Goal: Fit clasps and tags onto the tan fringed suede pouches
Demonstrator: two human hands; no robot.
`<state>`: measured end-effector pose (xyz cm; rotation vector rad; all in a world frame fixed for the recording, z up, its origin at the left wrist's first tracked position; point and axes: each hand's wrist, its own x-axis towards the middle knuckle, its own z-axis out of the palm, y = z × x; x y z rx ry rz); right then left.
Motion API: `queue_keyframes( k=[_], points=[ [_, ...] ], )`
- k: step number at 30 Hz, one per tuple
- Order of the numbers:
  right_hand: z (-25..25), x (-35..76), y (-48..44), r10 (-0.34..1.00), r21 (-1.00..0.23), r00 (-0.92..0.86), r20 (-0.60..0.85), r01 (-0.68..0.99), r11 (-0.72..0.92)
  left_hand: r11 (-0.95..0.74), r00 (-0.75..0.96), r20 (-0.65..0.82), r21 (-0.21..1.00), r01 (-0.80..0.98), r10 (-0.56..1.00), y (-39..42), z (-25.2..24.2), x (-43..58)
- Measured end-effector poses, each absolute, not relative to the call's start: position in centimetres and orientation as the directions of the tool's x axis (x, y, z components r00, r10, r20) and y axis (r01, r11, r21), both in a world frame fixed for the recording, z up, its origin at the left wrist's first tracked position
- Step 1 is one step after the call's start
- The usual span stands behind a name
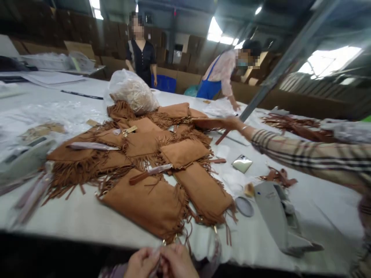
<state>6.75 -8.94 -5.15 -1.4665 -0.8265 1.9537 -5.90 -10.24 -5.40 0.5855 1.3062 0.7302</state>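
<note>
At the bottom edge, my left hand [141, 263] and my right hand [179, 261] are close together with fingers pinched. What lies between the fingertips is too small and hidden to make out. Just beyond them is the corner of a brown fringed bag [147, 202], with a metal clasp near my fingers. A second brown bag [204, 191] lies to its right, and a plastic-wrapped strap [216, 247] hangs over the table edge. Several more fringed bags [145, 143] are piled behind, with a wrapped strap [156, 169] on top.
A co-worker's checked sleeve [290, 150] reaches in from the right, its hand on a bag. A grey tape dispenser [274, 216], a phone [242, 163] and a filled plastic bag [133, 90] are on the white table [69, 220]. Two people are across it; a metal post [278, 69] slants at right.
</note>
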Motion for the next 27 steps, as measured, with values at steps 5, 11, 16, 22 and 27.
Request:
queue_keyframes(
  k=[5,11,16,22,27],
  points=[
    [-4.4,6.4,-8.6,0.662,-0.632,-0.283,-0.694,-0.202,-0.748,0.529,0.014,-0.548,0.801,-0.281,0.836,-11.6,-6.1,-6.0],
    [-5.3,6.2,-8.6,0.656,-0.618,-0.238,-0.717,-0.219,-0.755,0.548,0.038,-0.559,0.795,-0.26,0.828,-11.5,-6.2,-5.6],
    [-5.8,5.8,-8.6,0.643,-0.615,-0.175,-0.746,-0.19,-0.765,0.421,-0.086,-0.422,0.907,-0.023,0.903,-11.9,-6.1,-5.6],
    [-3.6,6.1,-8.1,0.596,-0.532,-0.189,-0.781,-0.299,-0.792,-0.201,0.145,0.149,0.863,0.463,0.978,-13.0,-7.3,-7.0],
    [-3.1,6.2,-8.1,0.597,-0.51,-0.246,-0.764,-0.337,-0.791,-0.316,0.317,0.144,0.733,0.602,0.938,-13.2,-8.3,-8.0]
  ],
)
